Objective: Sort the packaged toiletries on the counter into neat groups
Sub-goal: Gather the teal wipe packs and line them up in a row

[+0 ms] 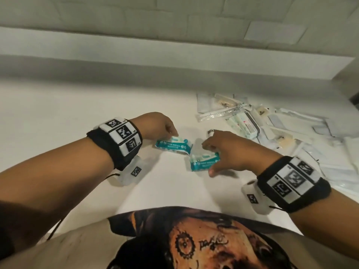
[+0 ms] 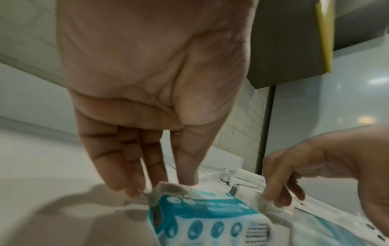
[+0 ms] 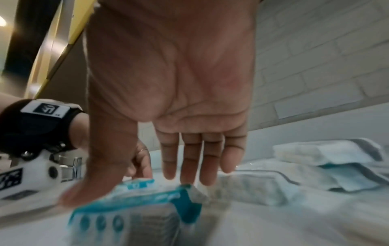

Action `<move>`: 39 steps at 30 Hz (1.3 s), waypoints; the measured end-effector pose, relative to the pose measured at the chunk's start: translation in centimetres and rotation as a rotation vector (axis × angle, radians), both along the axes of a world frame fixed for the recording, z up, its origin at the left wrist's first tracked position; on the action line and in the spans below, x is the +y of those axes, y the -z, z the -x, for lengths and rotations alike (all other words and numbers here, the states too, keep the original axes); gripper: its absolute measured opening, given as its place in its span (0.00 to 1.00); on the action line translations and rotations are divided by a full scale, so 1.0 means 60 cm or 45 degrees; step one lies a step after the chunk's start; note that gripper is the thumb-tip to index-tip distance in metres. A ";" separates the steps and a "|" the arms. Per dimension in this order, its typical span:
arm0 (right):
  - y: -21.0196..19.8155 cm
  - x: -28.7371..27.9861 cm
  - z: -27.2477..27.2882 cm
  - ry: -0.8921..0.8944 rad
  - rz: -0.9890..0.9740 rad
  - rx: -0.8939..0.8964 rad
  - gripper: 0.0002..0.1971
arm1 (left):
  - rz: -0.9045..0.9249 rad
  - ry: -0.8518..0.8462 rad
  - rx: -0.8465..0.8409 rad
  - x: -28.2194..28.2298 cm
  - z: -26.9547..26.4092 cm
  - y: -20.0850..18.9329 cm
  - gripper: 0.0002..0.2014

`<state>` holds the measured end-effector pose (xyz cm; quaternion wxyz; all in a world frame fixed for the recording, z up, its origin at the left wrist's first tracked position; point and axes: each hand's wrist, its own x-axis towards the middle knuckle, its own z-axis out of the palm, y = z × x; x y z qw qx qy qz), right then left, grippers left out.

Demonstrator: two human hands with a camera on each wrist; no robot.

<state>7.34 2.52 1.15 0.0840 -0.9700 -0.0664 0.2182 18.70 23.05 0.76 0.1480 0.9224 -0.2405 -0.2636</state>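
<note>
White table (image 1: 58, 117) under a pale tiled wall, low ledge along the back. Two teal wet-wipe packs near the middle, corners almost meeting at an angle: far pack (image 1: 172, 144) under the left hand (image 1: 155, 125), near pack (image 1: 204, 162) under the right hand (image 1: 233, 152). Left fingers (image 2: 130, 174) straight and pointing down, tips on the crimped end seal of the far pack, not curled round it. Right fingers (image 3: 189, 158) extended and slightly spread over the near pack, thumb down at one side, tips at the other; contact rather than a closed grip, though blurred in the right wrist view. Off to the right, an unsorted heap of clear-wrapped toiletries (image 1: 281, 129), with another wipe pack (image 1: 244, 123) lying in it.

Likely risks: soft, slick wrappers sliding or rotating under fingertip pressure, leaving the pair crooked instead of squared up; right forearm, close to the heap, sweeping loose sachets out of place; thin end seal folding under instead of pushing the pack along.
</note>
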 end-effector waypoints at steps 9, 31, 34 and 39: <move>-0.003 0.001 0.014 0.139 -0.145 -0.136 0.16 | 0.039 -0.195 0.166 0.006 0.015 0.015 0.05; 0.027 -0.024 -0.045 0.340 0.268 -0.146 0.29 | 0.056 0.109 -0.058 -0.057 0.008 0.003 0.17; 0.014 -0.041 -0.045 0.436 -0.015 0.039 0.21 | 0.035 0.072 -0.021 -0.057 0.006 0.005 0.10; 0.007 -0.069 -0.058 0.675 -0.332 0.047 0.09 | 0.059 -0.021 0.008 -0.043 -0.002 0.015 0.04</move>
